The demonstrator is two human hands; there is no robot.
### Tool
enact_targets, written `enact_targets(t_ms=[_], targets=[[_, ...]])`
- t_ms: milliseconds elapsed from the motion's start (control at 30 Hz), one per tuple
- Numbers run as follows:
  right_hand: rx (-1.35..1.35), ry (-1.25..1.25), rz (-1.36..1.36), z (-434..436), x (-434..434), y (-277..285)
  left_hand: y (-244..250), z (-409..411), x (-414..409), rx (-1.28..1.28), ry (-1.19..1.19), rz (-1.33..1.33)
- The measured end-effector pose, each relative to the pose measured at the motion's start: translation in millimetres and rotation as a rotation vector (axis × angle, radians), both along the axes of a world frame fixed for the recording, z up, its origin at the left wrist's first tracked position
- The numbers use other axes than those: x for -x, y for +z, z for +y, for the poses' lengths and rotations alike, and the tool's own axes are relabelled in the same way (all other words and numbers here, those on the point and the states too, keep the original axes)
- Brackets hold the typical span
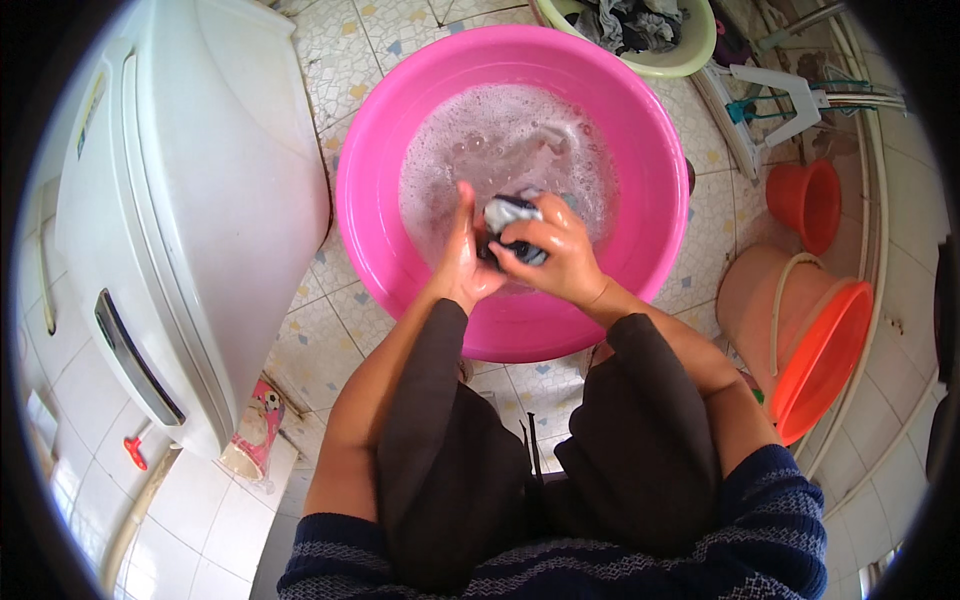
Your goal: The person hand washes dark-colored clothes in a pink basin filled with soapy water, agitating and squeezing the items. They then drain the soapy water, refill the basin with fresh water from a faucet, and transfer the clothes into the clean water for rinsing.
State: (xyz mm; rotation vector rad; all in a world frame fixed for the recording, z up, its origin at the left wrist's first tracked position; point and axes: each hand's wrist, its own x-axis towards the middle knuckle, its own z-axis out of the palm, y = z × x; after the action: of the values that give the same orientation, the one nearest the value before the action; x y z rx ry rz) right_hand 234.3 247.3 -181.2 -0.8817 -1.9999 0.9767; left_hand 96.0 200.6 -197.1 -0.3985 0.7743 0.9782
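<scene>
My right hand [559,244] grips a wet, bunched cloth [512,214], dark with pale grey parts, its fingers curled around it. Facing it from the left is my left hand [466,259], palm turned toward the cloth and one finger pointing up. The dark part of the cloth lies close against the left palm; whether the left hand grips it is hidden. Both hands are over a large pink plastic basin [375,225]. Below them is cloudy, soapy water [480,142] with foam and bubbles. Greyish fabric [551,142] partly shows at the water's surface.
At the upper right stands a pale yellow-green basin [701,41] of dark and grey clothes. A folded metal rack [780,105], a small red bucket [806,202] and an orange bucket [765,315] line the right wall. A white refrigerator [217,150] borders the left side.
</scene>
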Motion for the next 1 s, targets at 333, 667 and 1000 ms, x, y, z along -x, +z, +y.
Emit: enact_targets(t_ms=[333,667,1000], targets=[[1.216,-0.398,0.474,16,12,-13,-14,22,-21,0.001,0.217,0.518],[1.584,-0.284,0.504,15,2,-12,-5,3,-14,-0.187,0.137,0.581],[1.477,-0.037,0.37,29,-6,4,6,2,-10,-0.146,0.077,0.172]])
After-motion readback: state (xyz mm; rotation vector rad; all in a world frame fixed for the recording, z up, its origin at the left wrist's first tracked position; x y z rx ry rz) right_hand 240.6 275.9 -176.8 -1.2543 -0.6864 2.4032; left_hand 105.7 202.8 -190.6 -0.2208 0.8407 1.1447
